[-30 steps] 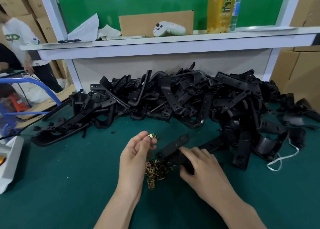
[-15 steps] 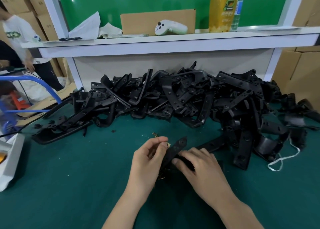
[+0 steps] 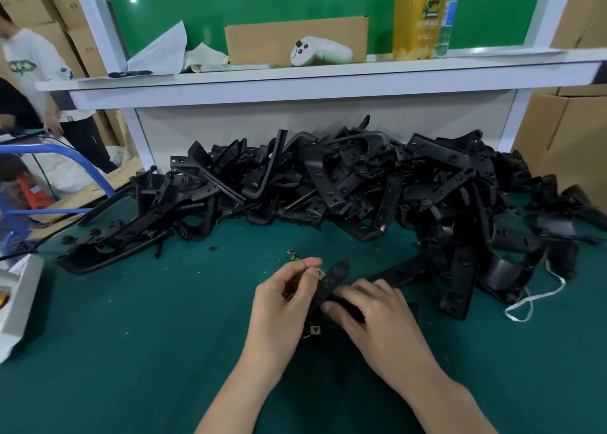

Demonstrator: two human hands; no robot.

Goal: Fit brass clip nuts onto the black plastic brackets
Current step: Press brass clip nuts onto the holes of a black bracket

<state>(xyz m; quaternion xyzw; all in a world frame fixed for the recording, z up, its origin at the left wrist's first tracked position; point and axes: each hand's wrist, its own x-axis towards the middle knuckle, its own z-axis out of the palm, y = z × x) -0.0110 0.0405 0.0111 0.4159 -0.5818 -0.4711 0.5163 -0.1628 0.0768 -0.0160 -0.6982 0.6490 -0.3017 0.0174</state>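
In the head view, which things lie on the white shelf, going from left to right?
black pen → white paper → white controller → yellow bottle

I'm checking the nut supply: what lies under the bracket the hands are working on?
A couple of brass clip nuts peek out on the green mat beneath the black plastic bracket. Whatever else lies there is covered by the bracket, the left hand and the right hand.

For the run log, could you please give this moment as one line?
left hand: pinches brass clip nut at bracket end | right hand: holds bracket
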